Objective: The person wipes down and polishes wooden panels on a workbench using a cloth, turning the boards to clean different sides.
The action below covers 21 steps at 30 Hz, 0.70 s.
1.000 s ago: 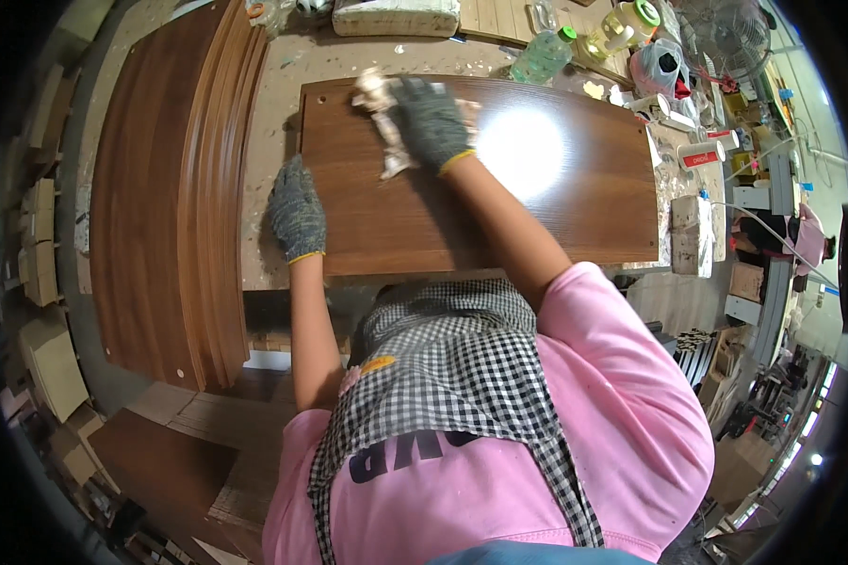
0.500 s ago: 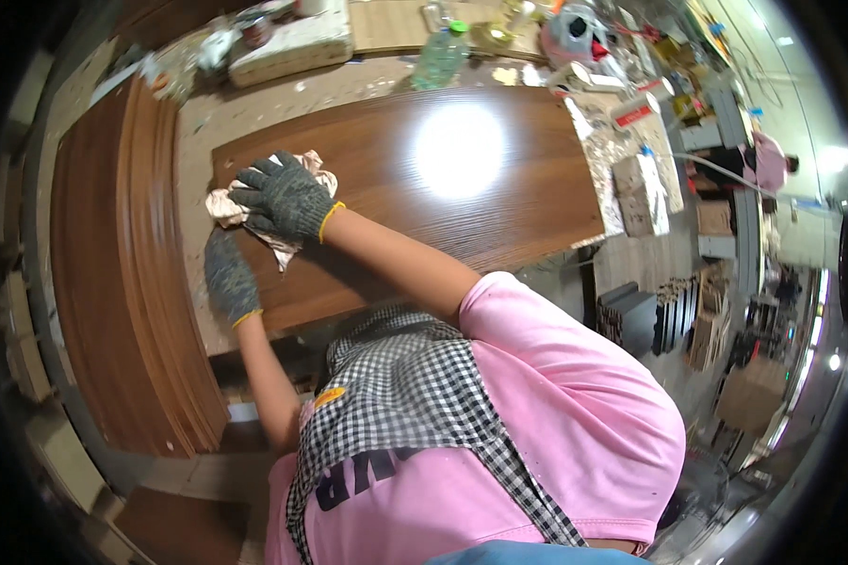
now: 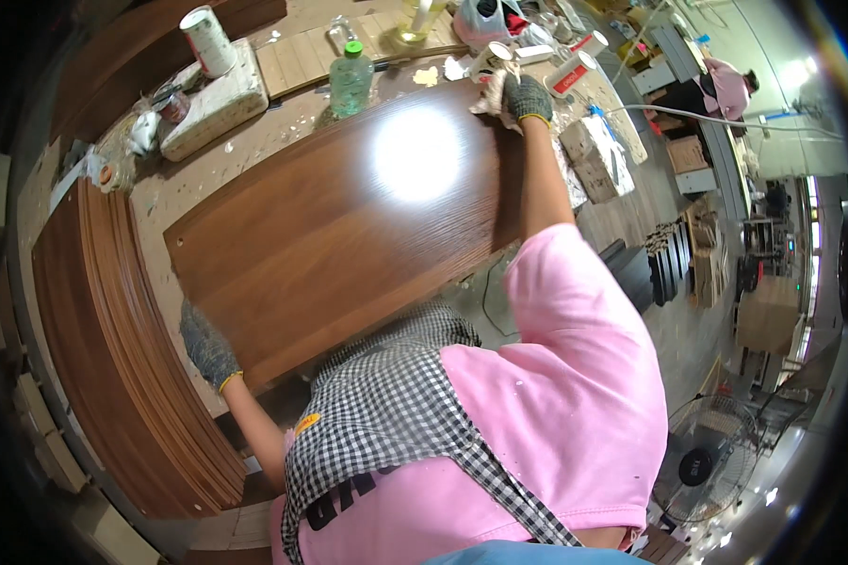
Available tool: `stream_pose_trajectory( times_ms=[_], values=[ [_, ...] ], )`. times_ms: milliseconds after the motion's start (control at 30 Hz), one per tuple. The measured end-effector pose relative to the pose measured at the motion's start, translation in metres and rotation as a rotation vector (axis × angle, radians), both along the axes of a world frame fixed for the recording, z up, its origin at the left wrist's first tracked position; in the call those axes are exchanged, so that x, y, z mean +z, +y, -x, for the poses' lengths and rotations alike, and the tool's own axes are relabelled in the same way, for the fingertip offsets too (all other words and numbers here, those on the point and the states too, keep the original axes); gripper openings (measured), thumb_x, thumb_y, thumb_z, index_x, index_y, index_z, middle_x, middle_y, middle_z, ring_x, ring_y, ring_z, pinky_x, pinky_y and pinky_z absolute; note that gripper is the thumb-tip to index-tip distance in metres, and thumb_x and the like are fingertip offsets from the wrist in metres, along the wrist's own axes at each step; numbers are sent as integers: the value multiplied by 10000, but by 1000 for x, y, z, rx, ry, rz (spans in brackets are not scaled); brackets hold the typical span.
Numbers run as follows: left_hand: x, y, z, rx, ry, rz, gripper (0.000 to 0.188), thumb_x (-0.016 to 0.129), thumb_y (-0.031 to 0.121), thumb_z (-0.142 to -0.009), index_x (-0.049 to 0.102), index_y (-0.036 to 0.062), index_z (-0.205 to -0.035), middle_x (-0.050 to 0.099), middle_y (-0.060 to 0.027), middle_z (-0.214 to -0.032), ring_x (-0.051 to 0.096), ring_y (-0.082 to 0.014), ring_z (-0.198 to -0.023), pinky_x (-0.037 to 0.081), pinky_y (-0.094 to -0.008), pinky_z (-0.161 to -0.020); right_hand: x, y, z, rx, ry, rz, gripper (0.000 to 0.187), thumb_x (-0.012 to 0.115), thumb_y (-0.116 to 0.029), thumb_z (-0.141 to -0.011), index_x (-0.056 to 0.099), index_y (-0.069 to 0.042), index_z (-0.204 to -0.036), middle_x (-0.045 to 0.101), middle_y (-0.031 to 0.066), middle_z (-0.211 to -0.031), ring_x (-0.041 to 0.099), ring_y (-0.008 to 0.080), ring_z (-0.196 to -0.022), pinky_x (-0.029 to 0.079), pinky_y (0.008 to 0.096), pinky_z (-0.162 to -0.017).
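A dark brown wood-grain panel (image 3: 301, 245) lies flat on the workbench, with a bright light glare on its surface. My right hand (image 3: 528, 98), in a grey knitted glove with a yellow cuff, is closed on a crumpled pale cloth (image 3: 493, 102) at the panel's far right corner. Part of the cloth is hidden under the fingers. My left hand (image 3: 207, 347), gloved the same way and somewhat blurred, holds the panel's left edge near the front corner.
Several similar brown boards (image 3: 113, 330) are stacked at the left. Behind the panel stand a green-capped bottle (image 3: 351, 83), a stained white block (image 3: 215, 108) and a white cup (image 3: 207, 41). Red-and-white tubes (image 3: 571, 74) and another block (image 3: 597, 158) sit at the right. A fan (image 3: 705, 459) stands lower right.
My right hand has swept the cloth from the panel's left end to its far right corner. My left hand stays at the left edge. The whole view has shifted and turned.
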<state>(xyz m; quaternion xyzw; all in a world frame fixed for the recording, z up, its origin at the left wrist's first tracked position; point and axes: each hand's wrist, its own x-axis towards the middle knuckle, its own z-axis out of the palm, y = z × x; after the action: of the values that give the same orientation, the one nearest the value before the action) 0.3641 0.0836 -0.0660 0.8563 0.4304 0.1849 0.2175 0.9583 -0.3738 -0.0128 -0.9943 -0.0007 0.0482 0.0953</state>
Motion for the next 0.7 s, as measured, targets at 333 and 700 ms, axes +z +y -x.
stream_pose_trajectory(
  times_ms=[333, 700],
  values=[
    [-18, 16, 4, -12, 29, 48, 449, 380, 242, -1100, 528, -16, -1436, 550, -176, -1471, 517, -308, -1343, 372, -376, -1149, -2, 51, 311, 656, -476, -79, 429, 631, -293, -930, 615, -174, -1341, 628, 118, -1292, 579, 335, -1205, 439, 516, -1017],
    [16, 1, 26, -54, 30, 131, 462, 397, 266, -1103, 494, 2, -1469, 538, -182, -1469, 505, -309, -1348, 390, -374, -1144, 36, -146, 161, -3, -377, -111, 579, 507, -517, -983, 641, -50, -1296, 662, 244, -1234, 616, 422, -1185, 473, 461, -1011]
  ],
)
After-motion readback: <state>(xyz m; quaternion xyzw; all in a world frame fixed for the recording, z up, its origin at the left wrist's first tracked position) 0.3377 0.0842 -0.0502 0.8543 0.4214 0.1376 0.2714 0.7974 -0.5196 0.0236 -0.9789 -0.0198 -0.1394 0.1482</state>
